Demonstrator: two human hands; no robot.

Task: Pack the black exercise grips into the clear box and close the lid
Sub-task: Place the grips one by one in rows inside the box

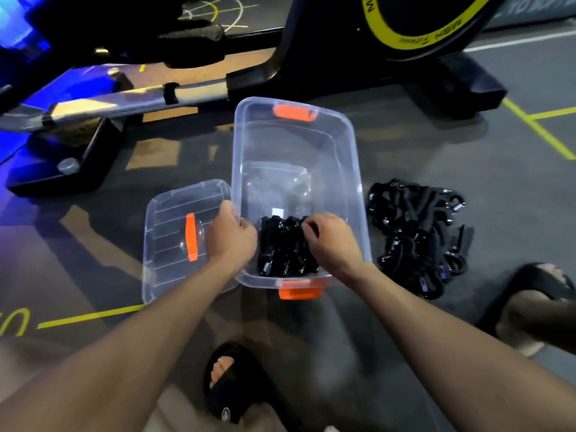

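The clear box (349, 157) with orange latches stands open on the gym floor in front of me. A row of black exercise grips (280, 244) lies in its near end. My right hand (330, 241) is inside the box, fingers pinched on the grips at their right side. My left hand (230, 236) rests curled at the box's left wall, beside the grips. A loose pile of black grips (417, 232) lies on the floor to the right of the box. The clear lid (170, 244) with an orange handle lies flat to the left.
An exercise machine with a metal rail (124, 102) and a black-and-yellow flywheel housing (414, 23) stands behind the box. My feet in black slides (230, 381) are near the bottom and at the right (536, 294). Yellow lines (542, 132) mark the floor.
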